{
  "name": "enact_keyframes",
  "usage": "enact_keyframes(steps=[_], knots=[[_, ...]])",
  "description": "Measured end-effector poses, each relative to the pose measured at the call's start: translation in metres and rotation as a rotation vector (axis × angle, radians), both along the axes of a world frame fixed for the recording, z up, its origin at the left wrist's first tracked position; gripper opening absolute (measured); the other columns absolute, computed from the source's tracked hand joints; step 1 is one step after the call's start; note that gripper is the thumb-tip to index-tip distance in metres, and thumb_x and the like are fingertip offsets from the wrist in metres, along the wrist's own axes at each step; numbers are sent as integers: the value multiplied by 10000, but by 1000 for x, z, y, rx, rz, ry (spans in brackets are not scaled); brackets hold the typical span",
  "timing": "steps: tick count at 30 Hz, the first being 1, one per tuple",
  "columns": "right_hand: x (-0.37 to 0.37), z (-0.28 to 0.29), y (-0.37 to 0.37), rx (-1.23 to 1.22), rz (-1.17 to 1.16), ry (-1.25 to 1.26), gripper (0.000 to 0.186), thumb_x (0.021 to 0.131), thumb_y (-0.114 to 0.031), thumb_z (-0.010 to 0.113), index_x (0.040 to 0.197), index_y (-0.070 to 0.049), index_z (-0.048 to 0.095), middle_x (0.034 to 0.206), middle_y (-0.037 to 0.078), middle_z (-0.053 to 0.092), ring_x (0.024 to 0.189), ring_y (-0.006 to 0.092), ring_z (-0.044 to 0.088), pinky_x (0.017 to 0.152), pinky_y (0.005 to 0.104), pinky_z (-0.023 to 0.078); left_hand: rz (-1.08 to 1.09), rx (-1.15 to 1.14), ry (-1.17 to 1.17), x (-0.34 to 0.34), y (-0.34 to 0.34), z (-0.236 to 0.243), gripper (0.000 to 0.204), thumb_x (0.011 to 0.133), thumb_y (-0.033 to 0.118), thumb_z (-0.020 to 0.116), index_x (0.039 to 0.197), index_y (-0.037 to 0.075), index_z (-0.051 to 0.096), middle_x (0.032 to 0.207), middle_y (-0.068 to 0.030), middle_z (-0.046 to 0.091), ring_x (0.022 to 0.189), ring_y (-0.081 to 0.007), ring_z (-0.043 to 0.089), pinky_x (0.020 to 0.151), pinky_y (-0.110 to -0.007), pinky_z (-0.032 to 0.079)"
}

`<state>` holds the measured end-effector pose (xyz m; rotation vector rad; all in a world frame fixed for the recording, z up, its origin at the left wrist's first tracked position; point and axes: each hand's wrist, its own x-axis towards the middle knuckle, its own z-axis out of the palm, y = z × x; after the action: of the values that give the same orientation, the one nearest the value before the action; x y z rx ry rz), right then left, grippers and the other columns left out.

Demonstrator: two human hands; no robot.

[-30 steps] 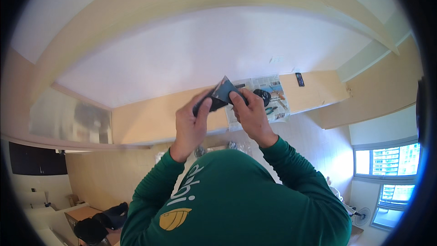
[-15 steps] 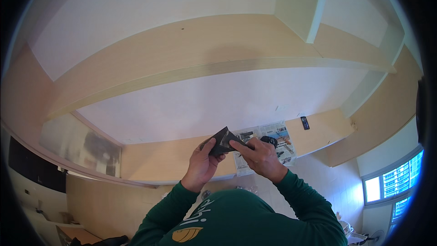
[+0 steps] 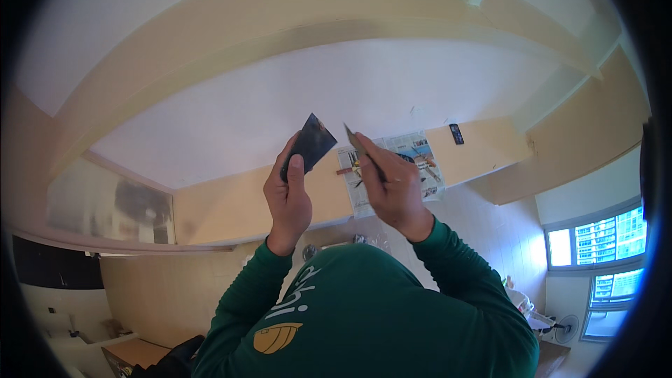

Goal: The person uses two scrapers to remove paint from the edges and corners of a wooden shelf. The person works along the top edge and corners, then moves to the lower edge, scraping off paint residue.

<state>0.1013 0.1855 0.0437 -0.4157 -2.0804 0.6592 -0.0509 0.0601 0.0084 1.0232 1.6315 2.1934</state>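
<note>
My left hand (image 3: pixel 290 199) grips a dark, flat rectangular scraper blade (image 3: pixel 311 141), tilted with a corner upward and a small pale mark near its tip. My right hand (image 3: pixel 397 189) holds a second thin flat scraper (image 3: pixel 352 136) almost edge-on, just right of the first, with a gap between the two. Behind my right hand, newspaper sheets (image 3: pixel 353 199) lie on the pale wooden ledge with a dark object and small tools on them, partly hidden by my fingers.
A black phone (image 3: pixel 456 134) lies on the ledge (image 3: pixel 224 208) to the right. A pale shelf beam (image 3: pixel 231 59) crosses above the white back panel. Windows (image 3: pixel 609 238) and a fan (image 3: pixel 565 328) are at right; a dark cabinet (image 3: pixel 56 266) is at left.
The two flat blades, touching and overlapping earlier, are now apart, the right one turned edge-on. The view swung up half a second ago and has partly come back.
</note>
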Motion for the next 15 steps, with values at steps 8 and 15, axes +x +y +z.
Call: enact_keyframes(steps=[8,15], knots=[[-16,15,-24,-26,65,-104,374,1051,-41,663,1415,35,697,913,213,760,713,302,746,655,374,580,92,-59,161,7,3,1,387,1175,140,514,1486,-59,629,1212,-114,755,1036,-107,635,939,-271,524],[-17,7,-32,-41,108,12,361,1057,-47,662,1402,50,702,840,184,723,679,302,706,612,396,550,98,-53,103,13,-10,-1,383,1167,111,510,1483,-78,616,1287,-154,747,1174,-162,676,1034,-309,524]])
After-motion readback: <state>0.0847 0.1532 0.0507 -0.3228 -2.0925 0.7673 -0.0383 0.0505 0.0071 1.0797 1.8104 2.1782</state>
